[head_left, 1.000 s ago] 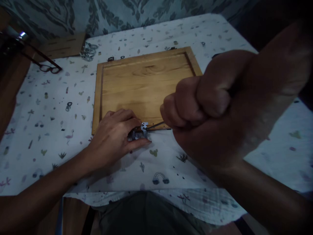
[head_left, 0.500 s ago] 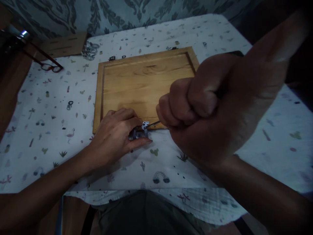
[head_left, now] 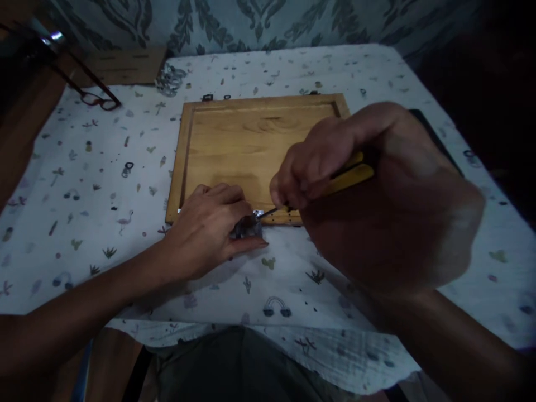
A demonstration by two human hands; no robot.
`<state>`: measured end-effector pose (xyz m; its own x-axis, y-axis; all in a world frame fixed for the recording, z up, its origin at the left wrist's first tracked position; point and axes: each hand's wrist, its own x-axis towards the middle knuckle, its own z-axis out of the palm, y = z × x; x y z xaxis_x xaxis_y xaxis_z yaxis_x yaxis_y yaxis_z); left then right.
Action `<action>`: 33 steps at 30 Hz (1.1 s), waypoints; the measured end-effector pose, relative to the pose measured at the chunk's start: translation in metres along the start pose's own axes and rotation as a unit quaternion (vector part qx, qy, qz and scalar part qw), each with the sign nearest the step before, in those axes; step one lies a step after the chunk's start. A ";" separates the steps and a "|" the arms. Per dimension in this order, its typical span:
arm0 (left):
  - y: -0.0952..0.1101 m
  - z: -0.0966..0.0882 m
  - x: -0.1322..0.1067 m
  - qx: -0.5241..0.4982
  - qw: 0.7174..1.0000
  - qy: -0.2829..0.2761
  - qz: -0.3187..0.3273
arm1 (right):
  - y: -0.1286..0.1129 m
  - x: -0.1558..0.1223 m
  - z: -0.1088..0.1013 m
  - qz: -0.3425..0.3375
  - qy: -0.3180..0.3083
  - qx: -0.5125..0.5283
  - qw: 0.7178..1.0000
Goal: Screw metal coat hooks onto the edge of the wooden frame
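A wooden framed panel (head_left: 251, 139) lies flat on a patterned white cloth. At its near edge sits a small metal bracket (head_left: 250, 225). My left hand (head_left: 209, 231) rests on the cloth with its fingers pinched round the bracket. My right hand (head_left: 377, 190) is closed round a yellow-handled screwdriver (head_left: 347, 174). The screwdriver's thin metal tip reaches left to the bracket at the panel's edge. My right forearm fills the lower right of the view and hides the cloth under it.
Red-framed glasses (head_left: 94, 97) lie at the far left. A heap of metal rings (head_left: 170, 78) sits beyond the panel near a flat brown board (head_left: 125, 64). Small metal bits lie along the panel's far edge. A dark flat object (head_left: 435, 142) shows at the right.
My right hand has turned and dropped lower, so the yellow handle shows between the fingers. The view has shifted slightly right. My left hand stays on the bracket.
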<state>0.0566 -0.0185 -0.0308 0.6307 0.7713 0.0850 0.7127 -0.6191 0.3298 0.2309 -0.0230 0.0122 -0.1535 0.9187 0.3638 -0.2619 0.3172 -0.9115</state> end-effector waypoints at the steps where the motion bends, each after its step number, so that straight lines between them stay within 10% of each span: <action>1: 0.000 0.000 0.000 0.004 1.000 -0.002 0.000 | 0.001 -0.002 -0.002 -0.001 -0.006 0.003 1.000; 12: 0.006 -0.006 0.003 0.006 0.999 -0.039 -0.017 | -0.013 -0.009 -0.028 -0.085 -0.028 -0.331 0.939; 23: 0.004 -0.001 0.002 -0.007 0.999 -0.031 -0.013 | -0.019 -0.012 -0.031 0.005 -0.099 -0.282 0.954; 33: 0.001 0.002 0.001 0.001 1.000 -0.007 0.002 | -0.016 -0.013 -0.013 -0.015 0.033 -0.285 0.958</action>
<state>0.0590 -0.0184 -0.0322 0.6384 0.7662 0.0731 0.7100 -0.6229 0.3283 0.2499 -0.0371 0.0195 -0.0885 0.9139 0.3962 0.3004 0.4037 -0.8641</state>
